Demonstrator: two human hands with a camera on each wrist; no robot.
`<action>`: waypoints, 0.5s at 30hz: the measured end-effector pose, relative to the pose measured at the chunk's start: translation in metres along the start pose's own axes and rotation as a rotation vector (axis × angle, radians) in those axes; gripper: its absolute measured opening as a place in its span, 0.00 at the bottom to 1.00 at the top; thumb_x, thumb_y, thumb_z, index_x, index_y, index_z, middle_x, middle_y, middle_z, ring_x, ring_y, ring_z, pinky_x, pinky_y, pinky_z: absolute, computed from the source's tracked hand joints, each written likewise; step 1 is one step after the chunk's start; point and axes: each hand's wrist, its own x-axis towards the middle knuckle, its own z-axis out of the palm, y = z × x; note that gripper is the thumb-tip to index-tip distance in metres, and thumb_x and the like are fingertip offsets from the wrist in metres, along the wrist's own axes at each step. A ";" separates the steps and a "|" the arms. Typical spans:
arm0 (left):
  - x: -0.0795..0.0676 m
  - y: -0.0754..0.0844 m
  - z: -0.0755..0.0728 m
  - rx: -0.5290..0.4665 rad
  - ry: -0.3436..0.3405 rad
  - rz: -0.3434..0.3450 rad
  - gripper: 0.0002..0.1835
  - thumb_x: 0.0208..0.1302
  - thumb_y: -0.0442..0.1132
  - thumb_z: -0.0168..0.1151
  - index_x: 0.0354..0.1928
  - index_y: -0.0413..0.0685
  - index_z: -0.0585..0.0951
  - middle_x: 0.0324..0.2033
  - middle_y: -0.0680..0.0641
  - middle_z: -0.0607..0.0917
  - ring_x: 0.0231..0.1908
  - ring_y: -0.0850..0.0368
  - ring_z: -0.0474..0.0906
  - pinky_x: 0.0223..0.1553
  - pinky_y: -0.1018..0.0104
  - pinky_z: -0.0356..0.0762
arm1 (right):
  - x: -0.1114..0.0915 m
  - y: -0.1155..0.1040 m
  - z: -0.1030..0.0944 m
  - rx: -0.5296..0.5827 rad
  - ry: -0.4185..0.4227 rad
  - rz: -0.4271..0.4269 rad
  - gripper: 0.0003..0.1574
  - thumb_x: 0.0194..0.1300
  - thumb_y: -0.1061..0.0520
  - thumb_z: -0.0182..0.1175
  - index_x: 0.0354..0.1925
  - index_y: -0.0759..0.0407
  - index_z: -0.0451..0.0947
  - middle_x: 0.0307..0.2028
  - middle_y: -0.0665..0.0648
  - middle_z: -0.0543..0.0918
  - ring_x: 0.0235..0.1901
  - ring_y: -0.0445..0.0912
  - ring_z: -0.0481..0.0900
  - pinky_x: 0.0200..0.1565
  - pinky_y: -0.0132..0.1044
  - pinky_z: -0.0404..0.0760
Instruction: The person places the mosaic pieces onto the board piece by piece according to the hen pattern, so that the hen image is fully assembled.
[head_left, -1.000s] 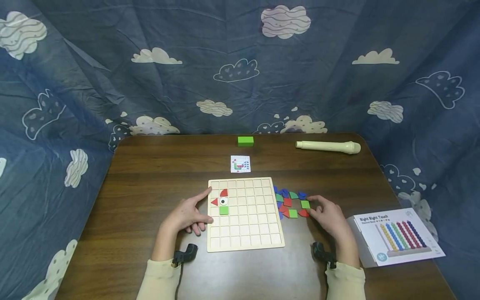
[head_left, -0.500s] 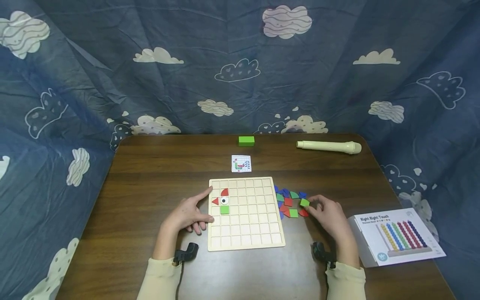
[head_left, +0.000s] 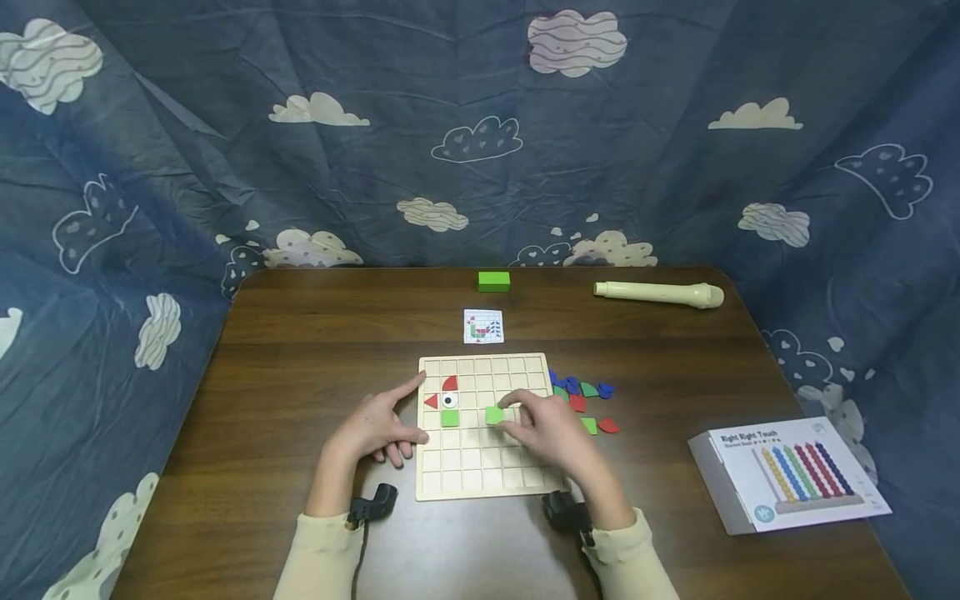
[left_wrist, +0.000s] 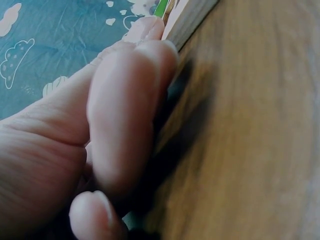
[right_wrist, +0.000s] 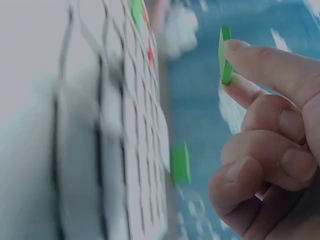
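Observation:
A green square tile (head_left: pixel 494 415) is pinched between the thumb and index finger of my right hand (head_left: pixel 551 427), over the middle of the wooden grid board (head_left: pixel 472 460). In the right wrist view the green tile (right_wrist: pixel 225 56) stands edge-on, clear of the board, with the other fingers curled beneath. My left hand (head_left: pixel 372 427) touches the board's left edge with spread index finger and thumb. On the board lie a red quarter-circle (head_left: pixel 450 383), a red triangle (head_left: pixel 431 402), a white tile with a black dot (head_left: pixel 448 400) and a green square (head_left: pixel 450 418).
Loose blue, green and red pieces (head_left: pixel 589 389) lie right of the board, partly behind my right hand. Behind it are a pattern card (head_left: pixel 483 327) and a green block (head_left: pixel 493 282). A cream microphone-shaped object (head_left: pixel 660 294) lies back right; a white box (head_left: pixel 798 475) stands at the right.
My right hand has lifted the green square tile from the loose pieces and carried it left over the board. My left hand stays at the board's edge.

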 end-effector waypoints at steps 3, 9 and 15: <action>0.001 0.000 0.000 -0.005 -0.010 0.009 0.56 0.58 0.45 0.82 0.81 0.85 0.59 0.19 0.42 0.88 0.15 0.54 0.84 0.15 0.70 0.71 | 0.012 -0.012 0.020 -0.013 -0.068 -0.042 0.14 0.66 0.52 0.75 0.48 0.53 0.88 0.15 0.43 0.67 0.17 0.35 0.60 0.22 0.29 0.59; 0.001 0.001 -0.001 -0.007 -0.034 0.028 0.55 0.60 0.44 0.81 0.81 0.87 0.58 0.19 0.42 0.89 0.14 0.54 0.85 0.14 0.69 0.72 | 0.021 -0.017 0.049 -0.108 -0.129 -0.065 0.16 0.64 0.46 0.76 0.47 0.49 0.88 0.17 0.42 0.68 0.18 0.35 0.62 0.23 0.30 0.59; -0.001 -0.001 -0.002 0.011 -0.016 0.024 0.54 0.61 0.43 0.81 0.81 0.85 0.58 0.19 0.42 0.89 0.14 0.54 0.85 0.14 0.69 0.72 | 0.020 -0.021 0.062 -0.171 -0.133 -0.106 0.16 0.64 0.45 0.76 0.47 0.48 0.88 0.17 0.41 0.67 0.19 0.35 0.61 0.23 0.31 0.58</action>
